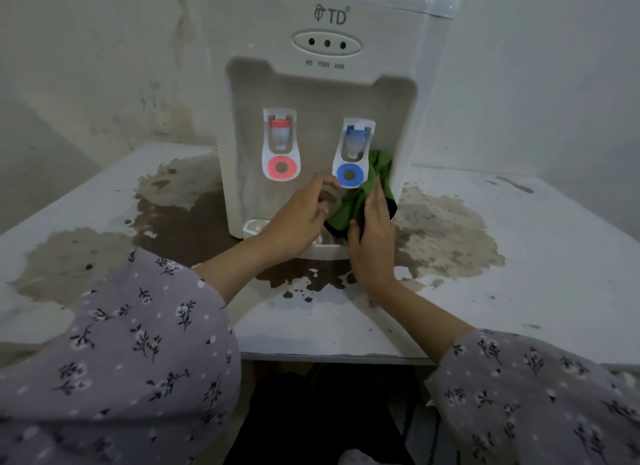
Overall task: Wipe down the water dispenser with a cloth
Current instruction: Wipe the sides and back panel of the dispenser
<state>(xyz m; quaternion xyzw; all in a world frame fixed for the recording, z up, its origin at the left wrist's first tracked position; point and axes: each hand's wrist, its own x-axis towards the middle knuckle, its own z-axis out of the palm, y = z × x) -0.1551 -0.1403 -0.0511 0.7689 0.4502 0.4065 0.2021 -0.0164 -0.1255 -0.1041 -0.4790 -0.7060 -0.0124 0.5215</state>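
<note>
A white dispenser (325,90) stands on a worn white worktop (519,256) blotched with brown stains, against a pale wall. In its front recess are a red tap (280,142) on the left and a blue tap (353,153) on the right. The green cloth (353,205), with a dark edge, is bunched in the lower right corner of the recess, just beside and below the blue tap, against the recess's right wall. The right hand (374,243) lies flat on the cloth with fingers straight, pressing it to the dispenser, thumb at the cloth's lower edge. The left hand (298,222) hangs in front of the recess just left of the cloth, fingers loosely curled and holding nothing, thumb and forefinger close to the blue tap's round paddle; whether they touch it is unclear. A small drip tray (252,227) shows at the base, partly hidden by the left hand. Both arms wear flowered grey sleeves (138,343).
</note>
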